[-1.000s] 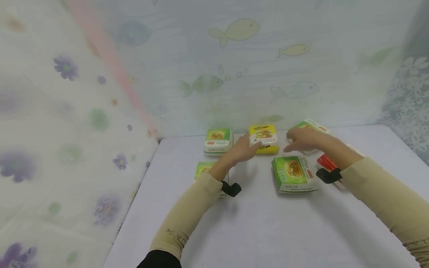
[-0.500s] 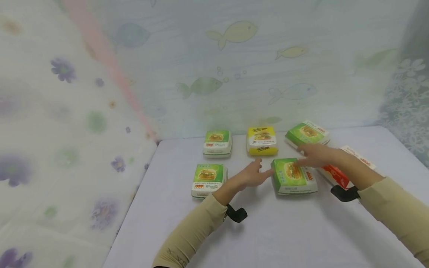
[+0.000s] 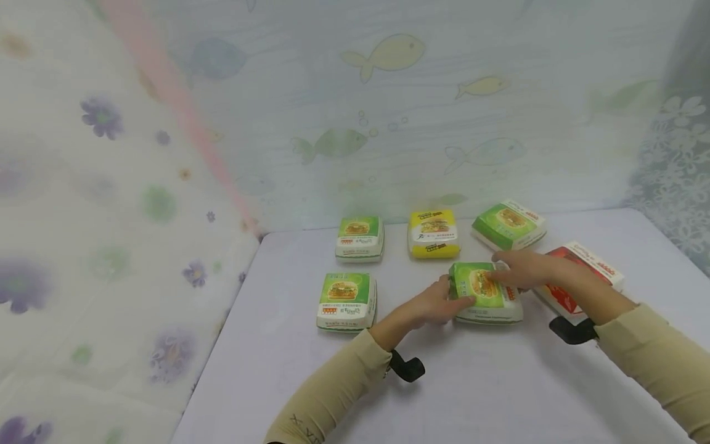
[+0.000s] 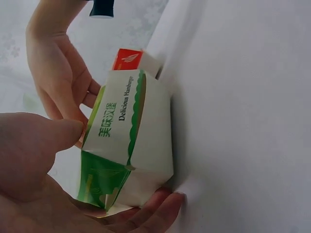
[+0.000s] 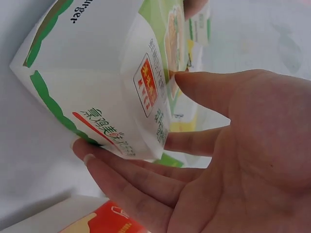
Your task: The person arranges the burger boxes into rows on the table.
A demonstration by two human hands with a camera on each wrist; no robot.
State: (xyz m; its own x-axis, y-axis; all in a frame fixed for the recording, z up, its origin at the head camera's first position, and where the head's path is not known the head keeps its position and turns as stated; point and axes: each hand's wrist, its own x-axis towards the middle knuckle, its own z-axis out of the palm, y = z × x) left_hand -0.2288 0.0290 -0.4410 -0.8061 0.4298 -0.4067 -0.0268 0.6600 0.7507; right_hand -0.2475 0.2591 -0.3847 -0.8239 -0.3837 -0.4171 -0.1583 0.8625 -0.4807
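Note:
A green and white hamburger box (image 3: 481, 287) sits on the table between both hands. My left hand (image 3: 434, 306) holds its left side, thumb over the top edge and fingers along the side near the bottom, as the left wrist view shows. On the opposite side, my right hand (image 3: 521, 269) grips the box, thumb on the lid and fingers against the side wall (image 5: 104, 92). Just right of it, partly behind the right forearm, lies a red and white box (image 3: 566, 296).
Behind stand a yellow and white burger box (image 3: 434, 234) and a tilted green one (image 3: 509, 223). Two more green boxes, one farther back (image 3: 359, 239) and one nearer (image 3: 346, 301), stand to the left. A fish-print curtain (image 3: 388, 123) hangs at the table's back edge.
My left hand has come down from beside the yellow box to the near green box. The right hand has come from the back right green box to the same box, and both now hold it.

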